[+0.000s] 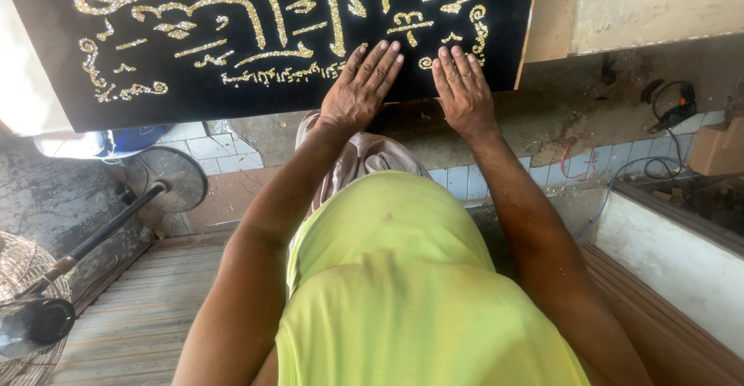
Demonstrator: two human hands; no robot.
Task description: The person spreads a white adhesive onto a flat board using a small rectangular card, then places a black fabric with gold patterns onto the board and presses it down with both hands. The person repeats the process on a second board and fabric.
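A large black cloth panel [256, 99] with glittering gold ornamental lettering lies flat in front of me and fills the top of the head view. My left hand [358, 87] rests palm down on its near edge, fingers together and stretched out. Right beside it lies my right hand [463, 87], also flat on the panel's near edge. Neither hand holds anything. Both press on the cloth close to the lower right corner of the gold border.
A standing fan [31, 308] with its round base [167, 177] stands at the left on a wooden floor. Tiled ledge [542, 161] runs below the panel. Cables and a black tool [674, 111] lie at the right, near a white box wall [666, 254].
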